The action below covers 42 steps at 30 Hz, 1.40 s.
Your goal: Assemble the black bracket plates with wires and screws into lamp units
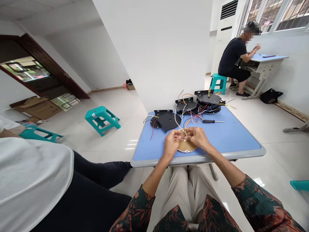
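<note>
Near the front edge of the blue table, a round tan disc with a shiny rim lies under both my hands. White, yellow, red and dark wires rise from its middle. My right hand pinches these wires close to where they meet the disc. At the disc's left side, my left hand has its fingers bent together; whatever lies between its fingertips is too small to make out. Just beyond the left hand is a black round plate with a flat bracket.
Several black round units with loose wires are stacked at the back of the table. A screwdriver lies before them. Someone in a white shirt is close on my left. Another person sits at a far desk. A green stool stands left.
</note>
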### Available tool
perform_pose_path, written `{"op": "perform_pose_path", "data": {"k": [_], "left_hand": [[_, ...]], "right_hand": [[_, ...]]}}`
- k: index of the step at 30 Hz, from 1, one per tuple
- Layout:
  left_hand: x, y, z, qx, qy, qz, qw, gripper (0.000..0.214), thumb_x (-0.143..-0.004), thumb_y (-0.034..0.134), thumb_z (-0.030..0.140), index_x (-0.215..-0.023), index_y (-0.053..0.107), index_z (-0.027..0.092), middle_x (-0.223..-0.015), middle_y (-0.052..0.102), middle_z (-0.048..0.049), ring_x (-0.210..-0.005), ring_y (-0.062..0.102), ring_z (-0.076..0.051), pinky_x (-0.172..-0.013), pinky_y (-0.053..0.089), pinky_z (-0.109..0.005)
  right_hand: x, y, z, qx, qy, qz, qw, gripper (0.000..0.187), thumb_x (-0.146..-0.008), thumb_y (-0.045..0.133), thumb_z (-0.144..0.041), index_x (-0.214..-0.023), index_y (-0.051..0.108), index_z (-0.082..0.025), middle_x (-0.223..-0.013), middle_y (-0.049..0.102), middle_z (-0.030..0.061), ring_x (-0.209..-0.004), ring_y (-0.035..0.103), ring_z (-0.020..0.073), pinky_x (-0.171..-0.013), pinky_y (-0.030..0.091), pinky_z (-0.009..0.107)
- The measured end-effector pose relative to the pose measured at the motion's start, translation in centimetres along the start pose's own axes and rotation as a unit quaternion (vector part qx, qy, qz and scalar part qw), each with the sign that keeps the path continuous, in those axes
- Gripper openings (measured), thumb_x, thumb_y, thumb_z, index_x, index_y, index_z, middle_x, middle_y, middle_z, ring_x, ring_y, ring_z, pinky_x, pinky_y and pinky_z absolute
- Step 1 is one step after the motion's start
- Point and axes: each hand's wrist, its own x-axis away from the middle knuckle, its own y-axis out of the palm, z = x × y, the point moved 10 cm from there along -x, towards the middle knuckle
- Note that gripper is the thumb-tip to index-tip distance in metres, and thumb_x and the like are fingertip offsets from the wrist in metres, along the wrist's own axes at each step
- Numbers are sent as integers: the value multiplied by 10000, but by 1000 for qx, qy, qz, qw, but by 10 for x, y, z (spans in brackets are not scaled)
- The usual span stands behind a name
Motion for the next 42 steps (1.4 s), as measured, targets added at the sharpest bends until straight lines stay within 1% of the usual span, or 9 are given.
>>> {"op": "perform_pose_path", "data": {"k": [3,8,12,16,21,26,32,36,42], "left_hand": [[-4,8,-9,-53,-34,-39,997,240,-770,679,35,-971,665,166,-886,695,-20,-748,687,-123,-732,596,-248],[-7,17,2,-153,-6,-98,983,175,-715,774,54,-827,727,179,-905,669,-10,-756,662,-120,-728,568,-235],[-8,16,8,-196,3,-78,978,123,-740,768,78,-792,722,179,-861,652,0,-727,638,-113,-706,550,-223],[-5,16,9,-195,5,-74,978,129,-752,742,69,-816,716,179,-873,661,8,-719,639,-104,-700,543,-215],[-4,17,8,-189,2,-79,979,152,-763,682,29,-818,704,170,-877,666,9,-721,641,-102,-711,534,-214],[-2,18,13,-206,6,-79,975,163,-763,643,19,-803,698,167,-865,671,5,-728,637,-115,-727,532,-231],[-1,19,19,-234,26,-75,969,188,-762,607,1,-801,698,161,-838,654,-2,-754,634,-134,-772,527,-258],[-2,21,16,-221,27,-82,971,164,-765,624,21,-802,696,164,-843,653,-2,-753,637,-135,-744,528,-248],[-1,20,14,-190,33,-75,978,148,-776,629,35,-818,693,161,-859,657,-4,-716,624,-119,-725,535,-234]], "right_hand": [[-1,-4,4,-6,19,18,1000,114,-743,718,-164,-847,748,-200,-724,772,8,-705,704,175,-647,463,245],[-1,-3,9,-35,27,14,999,68,-730,704,-187,-794,724,-198,-687,757,2,-694,700,176,-653,473,249],[-1,1,15,-129,11,-1,992,125,-775,614,-211,-842,716,-186,-653,719,-4,-648,677,158,-675,499,257],[3,1,18,-209,-12,-19,978,229,-765,632,-255,-966,698,-166,-766,733,18,-710,690,165,-722,541,283],[11,-1,10,-143,-44,-31,988,332,-719,674,-199,-1049,659,-169,-831,747,12,-740,694,159,-760,546,295],[19,-7,2,-86,-47,11,995,347,-727,635,-170,-1070,595,-205,-787,746,-19,-694,688,158,-721,524,290],[22,-10,-6,-66,-53,27,996,206,-735,620,-163,-932,591,-217,-755,725,-20,-686,684,160,-685,505,276],[19,-9,-9,-42,-58,29,997,112,-743,623,-143,-834,626,-209,-741,716,-9,-700,686,159,-684,500,266],[14,-9,-7,-12,-49,22,999,92,-740,625,-135,-785,670,-201,-714,725,-7,-692,685,153,-683,494,254]]}}
